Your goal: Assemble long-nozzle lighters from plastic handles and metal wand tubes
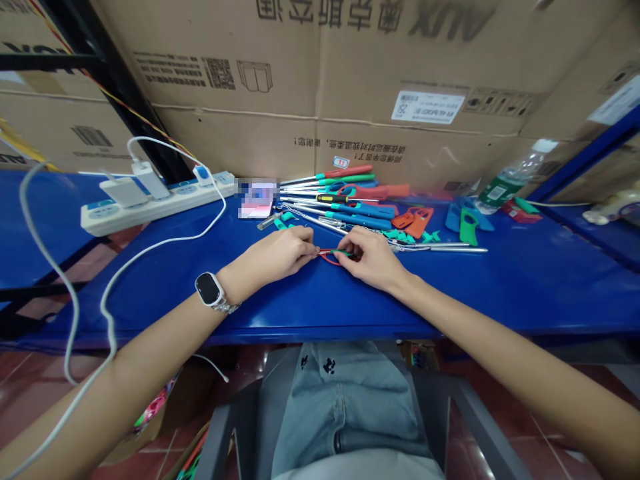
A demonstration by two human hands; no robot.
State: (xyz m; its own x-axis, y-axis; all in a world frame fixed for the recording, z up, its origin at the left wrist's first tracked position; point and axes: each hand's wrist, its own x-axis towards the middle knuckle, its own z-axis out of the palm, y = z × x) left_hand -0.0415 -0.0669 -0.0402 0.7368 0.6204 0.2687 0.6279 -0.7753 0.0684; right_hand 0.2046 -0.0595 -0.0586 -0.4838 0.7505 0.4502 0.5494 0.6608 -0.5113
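Forearms (475,330), then a slim red loop (328,259) (green bit (343,252) alongside)

Red looped piece (327,252), pinched between hands (369,259)

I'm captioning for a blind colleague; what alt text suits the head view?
The left hand and right hand pinch a small red piece over a blue table. Beyond them lie red-, green- and blue-handled tools, before printed cardboard; a power strip sits left, a plastic bottle right.
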